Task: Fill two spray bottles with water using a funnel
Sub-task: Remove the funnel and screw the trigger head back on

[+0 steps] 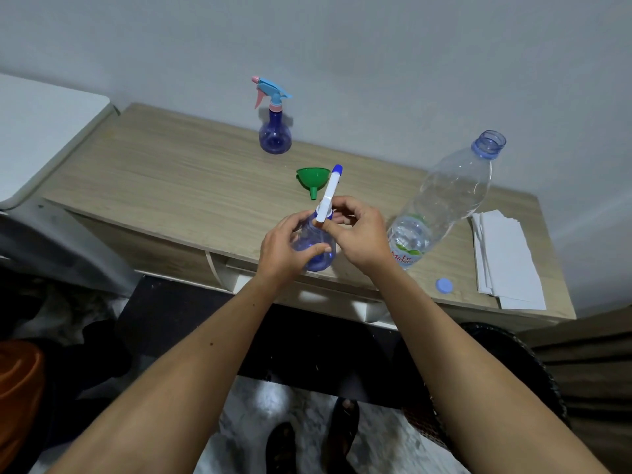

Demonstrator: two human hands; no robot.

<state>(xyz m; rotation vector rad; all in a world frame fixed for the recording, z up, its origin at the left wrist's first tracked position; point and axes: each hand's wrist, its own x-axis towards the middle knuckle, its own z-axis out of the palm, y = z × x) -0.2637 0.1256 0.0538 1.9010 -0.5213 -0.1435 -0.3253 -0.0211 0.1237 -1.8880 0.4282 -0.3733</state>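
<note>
Soft, even, rather dim light with a cool cast falls on the pale wood-grain tabletop (143,172), and the far blue spray bottle with the pink and light-blue trigger head (274,131) throws only a faint shadow on the grey wall (376,46) behind it. The middle is fairly sharp, though the tall clear plastic water bottle (444,200) leans with wide-angle distortion and the tabletop edge bows. Below the tabletop the view is dark, and a whitish glare patch lies on the blurred speckled floor (273,398).
</note>
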